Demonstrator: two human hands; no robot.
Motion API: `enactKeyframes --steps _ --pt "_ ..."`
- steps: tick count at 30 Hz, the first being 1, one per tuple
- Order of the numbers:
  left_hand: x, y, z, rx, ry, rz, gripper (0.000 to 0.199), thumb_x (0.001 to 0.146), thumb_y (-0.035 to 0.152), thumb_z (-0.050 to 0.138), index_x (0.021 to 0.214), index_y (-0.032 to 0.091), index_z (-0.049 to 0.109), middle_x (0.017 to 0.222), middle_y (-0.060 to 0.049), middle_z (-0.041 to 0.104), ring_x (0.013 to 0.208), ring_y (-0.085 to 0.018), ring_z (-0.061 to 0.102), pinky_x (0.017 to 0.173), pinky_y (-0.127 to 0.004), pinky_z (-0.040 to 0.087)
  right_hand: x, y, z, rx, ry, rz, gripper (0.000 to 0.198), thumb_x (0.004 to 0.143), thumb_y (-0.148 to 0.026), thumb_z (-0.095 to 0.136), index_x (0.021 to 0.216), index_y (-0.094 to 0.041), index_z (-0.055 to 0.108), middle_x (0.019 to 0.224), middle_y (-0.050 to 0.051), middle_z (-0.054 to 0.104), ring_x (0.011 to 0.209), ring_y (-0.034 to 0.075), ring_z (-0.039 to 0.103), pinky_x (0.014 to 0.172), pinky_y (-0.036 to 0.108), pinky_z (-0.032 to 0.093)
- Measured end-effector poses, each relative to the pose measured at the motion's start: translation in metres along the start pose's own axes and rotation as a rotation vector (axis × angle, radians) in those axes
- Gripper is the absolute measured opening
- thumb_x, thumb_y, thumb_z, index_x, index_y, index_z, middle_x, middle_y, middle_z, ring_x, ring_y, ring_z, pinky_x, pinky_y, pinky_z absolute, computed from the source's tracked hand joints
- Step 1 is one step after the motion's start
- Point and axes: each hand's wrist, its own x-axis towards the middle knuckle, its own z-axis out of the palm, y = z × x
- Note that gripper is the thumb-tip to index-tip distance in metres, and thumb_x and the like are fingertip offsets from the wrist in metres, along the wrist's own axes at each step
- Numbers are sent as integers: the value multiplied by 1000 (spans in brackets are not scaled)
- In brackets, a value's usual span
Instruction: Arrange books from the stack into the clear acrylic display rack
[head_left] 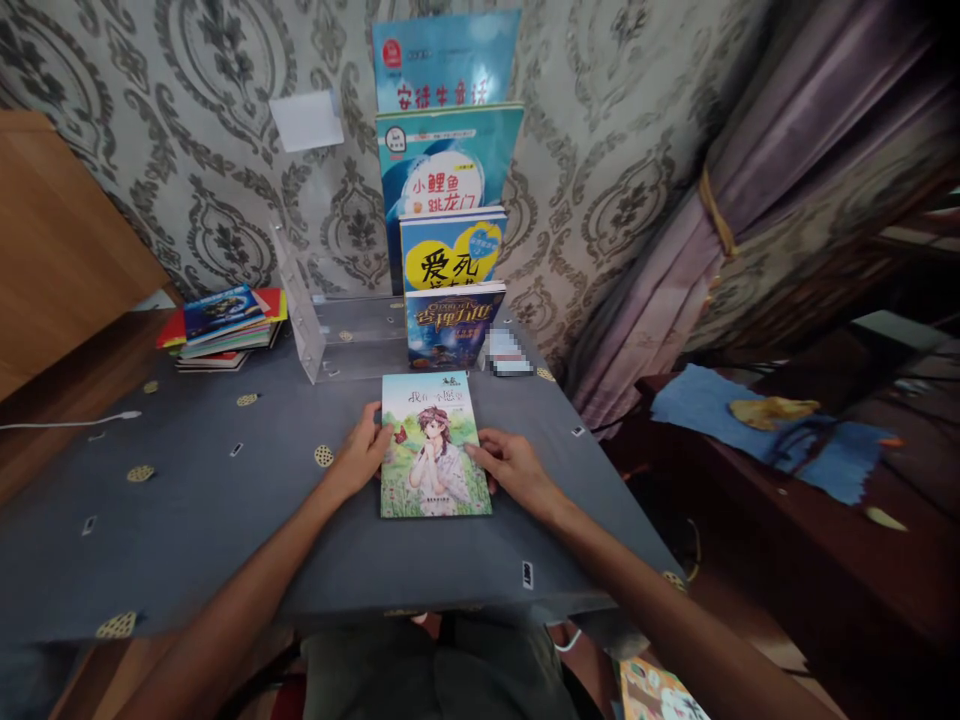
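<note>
The illustrated paperback [435, 450] is central, on or just above the desk [262, 540]; contact cannot be told. The left hand [365, 447] grasps its 9 o'clock edge, the right hand [517, 467] its 3 o'clock edge, presumably for even support. At 12 o'clock, upright books [450, 190] stand by the clear rack [298, 310], apparently tallest rearmost so titles show; each partly blocks the next. Book pile [225, 330]: 10 o'clock.

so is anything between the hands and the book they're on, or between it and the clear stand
Nothing visible separates the left hand or right hand from the held book; both hold its side edges. Nothing shows between it and the clear stand, but a dark blue book stands straight beyond, at the stand's right end.
</note>
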Motion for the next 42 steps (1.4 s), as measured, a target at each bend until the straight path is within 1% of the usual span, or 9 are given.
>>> enactKeyframes --steps 7,14,17,20,24,29,33,36,42 --pt "1 10 -3 136 -42 -32 52 92 42 49 136 16 42 60 6 58 39 -13 53 35 -22 43 6 1 -3 -21 5 24 39 80 -54 65 91 -17 65 54 -4 60 39 12 52 39 23 38" --pt "4 6 -11 277 -89 47 50 92 37 49 138 17 48 55 6 59 37 -15 54 42 -24 43 8 -3 -7 -107 29 74 41 79 -49 67 103 -16 66 51 -5 59 39 14 54 40 24 41" --pt "11 6 -14 553 -13 112 43 94 33 47 134 19 54 62 1 64 53 -19 63 59 -29 49 7 -4 -7 -146 38 68 43 82 -48 66 110 -16 66 53 -5 60 40 14 53 40 24 41" --pt "19 8 -13 764 56 184 38 96 28 44 130 19 58 85 -7 71 83 -26 69 78 -35 51 7 -4 -8 -245 40 48 42 86 -46 62 114 -16 66 54 -4 61 43 15 55 42 25 42" --pt "25 3 -8 877 81 369 29 97 24 43 117 19 63 116 -11 65 107 -27 62 91 -39 50 4 -11 -11 -612 77 -3 34 88 -39 62 113 -17 70 58 -1 65 56 20 62 51 27 41" --pt "23 -10 -3 860 80 407 26 98 22 42 116 20 61 125 -11 64 112 -25 62 99 -42 48 3 -26 -2 -910 146 -19 31 94 -35 57 118 -20 70 77 7 74 74 27 72 60 31 45" --pt "21 -17 -2 854 76 446 27 98 20 41 119 18 59 131 -13 63 118 -27 61 100 -47 49 28 -35 31 -836 42 -342 39 101 -27 43 135 -20 58 122 13 72 113 27 67 92 38 53" --pt "21 -19 -3 854 84 485 29 97 18 41 120 18 58 125 -14 66 114 -27 64 97 -46 51 54 -39 59 -799 -97 -482 46 102 -23 37 146 -13 45 144 17 58 135 25 53 112 44 43" --pt "20 -18 -2 866 80 459 31 93 14 44 119 16 60 122 -15 68 113 -29 63 98 -47 52 77 -33 78 -821 -192 -435 50 103 -22 37 150 -5 36 152 22 48 144 25 43 123 49 28"
